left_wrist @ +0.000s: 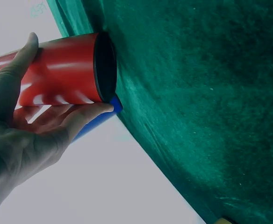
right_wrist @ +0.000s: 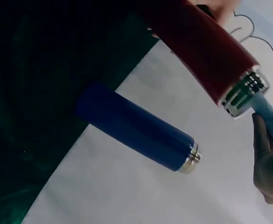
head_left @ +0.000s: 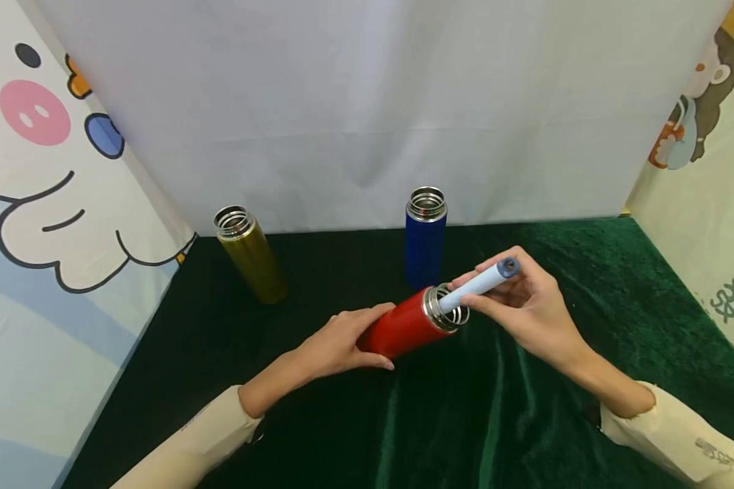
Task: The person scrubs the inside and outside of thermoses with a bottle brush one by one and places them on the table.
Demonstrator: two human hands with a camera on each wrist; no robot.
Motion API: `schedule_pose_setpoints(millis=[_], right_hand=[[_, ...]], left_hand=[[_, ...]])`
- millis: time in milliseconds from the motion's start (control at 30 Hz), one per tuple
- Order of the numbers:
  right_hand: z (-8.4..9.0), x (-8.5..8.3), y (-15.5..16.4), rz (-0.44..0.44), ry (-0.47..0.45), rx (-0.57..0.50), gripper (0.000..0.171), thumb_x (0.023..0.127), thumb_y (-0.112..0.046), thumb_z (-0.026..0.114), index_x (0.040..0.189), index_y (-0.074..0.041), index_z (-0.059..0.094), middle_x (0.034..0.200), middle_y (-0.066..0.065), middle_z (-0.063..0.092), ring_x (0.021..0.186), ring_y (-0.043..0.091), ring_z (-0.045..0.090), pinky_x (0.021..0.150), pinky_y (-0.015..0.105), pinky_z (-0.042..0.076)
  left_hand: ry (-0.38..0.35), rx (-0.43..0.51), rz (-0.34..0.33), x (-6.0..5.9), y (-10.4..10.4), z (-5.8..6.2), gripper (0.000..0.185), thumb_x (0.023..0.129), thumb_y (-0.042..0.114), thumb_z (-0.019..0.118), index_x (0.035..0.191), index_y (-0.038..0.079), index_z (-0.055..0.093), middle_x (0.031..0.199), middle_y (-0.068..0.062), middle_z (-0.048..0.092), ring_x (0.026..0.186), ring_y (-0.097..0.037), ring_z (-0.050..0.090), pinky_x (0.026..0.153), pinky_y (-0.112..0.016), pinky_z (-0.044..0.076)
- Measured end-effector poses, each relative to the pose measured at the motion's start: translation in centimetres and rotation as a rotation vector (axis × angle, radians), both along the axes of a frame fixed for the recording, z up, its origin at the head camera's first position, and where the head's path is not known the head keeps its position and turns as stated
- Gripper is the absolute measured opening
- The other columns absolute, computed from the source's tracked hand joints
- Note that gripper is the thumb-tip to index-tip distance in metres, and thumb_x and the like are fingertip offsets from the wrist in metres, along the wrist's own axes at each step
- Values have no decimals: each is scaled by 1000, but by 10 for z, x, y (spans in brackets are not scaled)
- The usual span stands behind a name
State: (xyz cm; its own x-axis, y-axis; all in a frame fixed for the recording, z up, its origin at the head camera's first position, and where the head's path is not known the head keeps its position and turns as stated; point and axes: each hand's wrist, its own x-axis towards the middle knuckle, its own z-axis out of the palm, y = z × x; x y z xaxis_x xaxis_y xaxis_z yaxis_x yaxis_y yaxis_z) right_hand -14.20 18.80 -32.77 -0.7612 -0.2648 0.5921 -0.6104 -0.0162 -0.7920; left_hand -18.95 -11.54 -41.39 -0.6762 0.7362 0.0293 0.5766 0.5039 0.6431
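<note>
Nearest to us, in the middle of the green velvet cloth [head_left: 526, 421] that covers the table, our left hand [head_left: 342, 339] wraps its fingers and thumb round the lower body of the red flask [head_left: 404, 326], holding it tilted off the cloth with its steel mouth turned up and to the right; the left wrist view shows the base of the flask lifted clear of the cloth. Just beyond it, our right hand [head_left: 526, 305] pinches the pale blue handle [head_left: 480, 282] of what looks like a bottle brush between fingertips and thumb, its lower end already inside the threaded neck; the brush head is hidden inside, so we cannot tell how deep it sits. We judge that we are in the step of working the tool into the open red flask, with the flask steadied for it. The next move, as we read it, calls for keeping the handle in line with the neck so it does not jam on the rim, and a firm grip on the body. Farther back, near the far edge, the blue flask [head_left: 425, 238] stands upright and open, and toward the far left corner the gold flask [head_left: 251, 255] stands open too, both untouched.
</note>
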Motion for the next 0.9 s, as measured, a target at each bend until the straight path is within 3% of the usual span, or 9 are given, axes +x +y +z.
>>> schedule_pose_setpoints(millis=[67,200,400,567,733,900], right_hand=[[1,0,2,23,10,0,36,88,22,63,121,15,50,114,4,77,105,14,75,91,25,59],[23,1,17,47,105,-69,42,91,17,63,131,17,48,114,13,76,105,20,76,92,25,59],[44,15,35,48,205,-108,38,87,15,70,119,25,51,107,17,77,98,22,77,84,24,61],[55,22,46,-46,225,-212,38,82,16,74,114,24,54,101,16,79,92,21,79,79,20,61],[60,24,48,-152,203,-220,36,79,19,76,110,22,57,97,14,80,87,18,79,75,18,60],[60,17,42,-153,79,-169,36,78,27,70,109,18,56,96,13,80,86,18,79,78,22,61]], left_hand=[[0,-3,-2,0,0,1,77,87,35,82,151,21,42,140,-7,63,121,-20,65,104,-43,54],[-4,-9,4,0,-1,3,78,86,33,83,151,20,42,140,-8,62,122,-21,64,105,-44,54],[-22,-6,-18,2,-4,2,78,86,33,83,151,21,42,140,-8,62,122,-22,64,105,-46,54],[-44,5,-13,5,-6,1,77,86,34,83,151,23,42,140,-5,63,122,-19,64,105,-43,53],[-38,-3,-5,4,-7,-1,77,86,36,83,151,25,42,140,-3,63,123,-17,64,105,-41,53],[-33,-10,-13,2,-8,-1,78,86,38,82,151,26,42,140,-3,63,123,-16,64,105,-40,54]])
